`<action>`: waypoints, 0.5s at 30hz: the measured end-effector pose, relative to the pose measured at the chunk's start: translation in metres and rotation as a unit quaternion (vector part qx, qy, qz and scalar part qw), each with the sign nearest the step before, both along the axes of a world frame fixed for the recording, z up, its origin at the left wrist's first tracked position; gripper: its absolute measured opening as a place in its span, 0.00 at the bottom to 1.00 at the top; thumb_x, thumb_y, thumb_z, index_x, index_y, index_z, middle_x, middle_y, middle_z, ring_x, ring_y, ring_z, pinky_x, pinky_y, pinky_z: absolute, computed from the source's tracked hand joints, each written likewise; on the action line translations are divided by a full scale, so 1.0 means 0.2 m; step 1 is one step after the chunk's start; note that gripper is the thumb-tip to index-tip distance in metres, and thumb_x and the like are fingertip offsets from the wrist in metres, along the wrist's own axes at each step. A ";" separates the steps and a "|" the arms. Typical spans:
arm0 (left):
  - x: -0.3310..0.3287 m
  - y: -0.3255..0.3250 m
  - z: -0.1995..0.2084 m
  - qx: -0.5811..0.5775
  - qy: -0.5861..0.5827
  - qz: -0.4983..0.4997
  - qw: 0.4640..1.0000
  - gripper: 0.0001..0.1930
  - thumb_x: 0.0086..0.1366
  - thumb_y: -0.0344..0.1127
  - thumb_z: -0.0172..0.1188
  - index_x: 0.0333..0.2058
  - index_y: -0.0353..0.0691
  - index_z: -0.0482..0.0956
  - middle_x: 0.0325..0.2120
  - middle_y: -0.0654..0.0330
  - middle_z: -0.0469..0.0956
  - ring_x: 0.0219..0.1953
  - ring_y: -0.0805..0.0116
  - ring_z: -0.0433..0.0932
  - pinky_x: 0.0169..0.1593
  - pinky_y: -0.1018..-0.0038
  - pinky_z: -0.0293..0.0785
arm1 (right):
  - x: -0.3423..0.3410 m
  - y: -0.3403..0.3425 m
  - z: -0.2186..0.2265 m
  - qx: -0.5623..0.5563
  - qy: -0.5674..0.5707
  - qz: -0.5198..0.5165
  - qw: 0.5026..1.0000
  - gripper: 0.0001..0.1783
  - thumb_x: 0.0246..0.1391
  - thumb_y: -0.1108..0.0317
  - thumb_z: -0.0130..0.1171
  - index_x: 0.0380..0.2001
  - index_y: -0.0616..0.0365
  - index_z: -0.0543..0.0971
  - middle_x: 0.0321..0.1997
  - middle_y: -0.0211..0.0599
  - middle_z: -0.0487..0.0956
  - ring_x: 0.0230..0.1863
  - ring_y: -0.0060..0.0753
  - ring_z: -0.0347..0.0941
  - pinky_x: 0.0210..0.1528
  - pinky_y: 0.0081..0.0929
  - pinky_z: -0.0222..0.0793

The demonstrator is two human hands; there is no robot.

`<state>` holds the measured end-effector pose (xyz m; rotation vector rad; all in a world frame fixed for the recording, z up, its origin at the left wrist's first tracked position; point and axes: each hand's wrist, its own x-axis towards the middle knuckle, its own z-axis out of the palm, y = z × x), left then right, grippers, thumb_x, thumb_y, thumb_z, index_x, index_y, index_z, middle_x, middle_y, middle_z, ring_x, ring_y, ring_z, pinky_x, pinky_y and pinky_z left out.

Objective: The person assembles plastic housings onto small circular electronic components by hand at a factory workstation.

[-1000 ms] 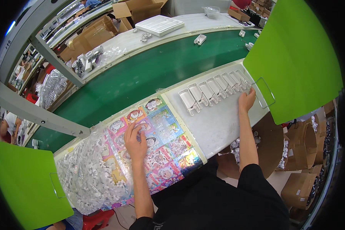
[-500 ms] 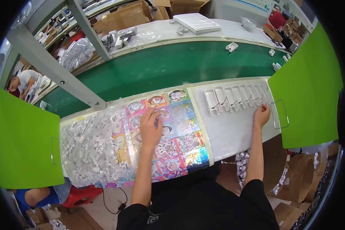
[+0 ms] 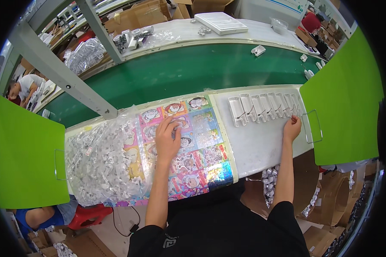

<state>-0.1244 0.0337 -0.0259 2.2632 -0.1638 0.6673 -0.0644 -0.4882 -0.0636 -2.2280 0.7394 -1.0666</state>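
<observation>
Head view. Bench [image 3: 255, 154] crosses the middle, a green conveyor belt [image 3: 171, 70] running along its far side. Bright green panel [image 3: 347, 103] stands at the bench's right end, its wire handle [image 3: 321, 126] just beside the right hand; a second green panel [image 3: 25, 154] closes off the left end. Grey metal post [image 3: 64, 79] slants across the belt on the left, hiding part of it. On the belt, far right of centre, a loose white part [image 3: 258, 51]. Beyond it, a shelf-like strip carries a flat white tray [image 3: 221, 22] and a clear tub [image 3: 279, 25]. Co-worker [image 3: 30, 81] bent over work at far left; red stool [image 3: 85, 216] below the bench.

Left hand [image 3: 168, 137]: fingers loosely spread, thumb apart, laid over a colourful patterned sheet [image 3: 200, 147]; nothing in its grasp. Right hand [image 3: 292, 128]: fingers curled in, tips close together, at the near end of the rightmost housing; cannot tell whether they pinch it or only touch.

White housings [image 3: 235, 107]: a side-by-side row on the bench's right half, open troughs upward, thin dark strands at their near ends. Clear plastic bag [image 3: 103, 167], left end of bench, overlaps the sheet; many small white parts inside. Brown carton [image 3: 305, 175] below, partly behind the right forearm.
</observation>
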 end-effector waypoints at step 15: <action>-0.01 0.00 0.01 -0.001 0.001 -0.003 1.000 0.12 0.61 0.28 0.63 0.44 0.35 0.84 0.54 0.50 0.80 0.59 0.46 0.75 0.63 0.57 0.70 | -0.01 0.02 0.01 -0.001 0.000 0.003 1.000 0.13 0.53 0.77 0.54 0.42 0.62 0.81 0.42 0.40 0.80 0.42 0.39 0.78 0.50 0.34 0.74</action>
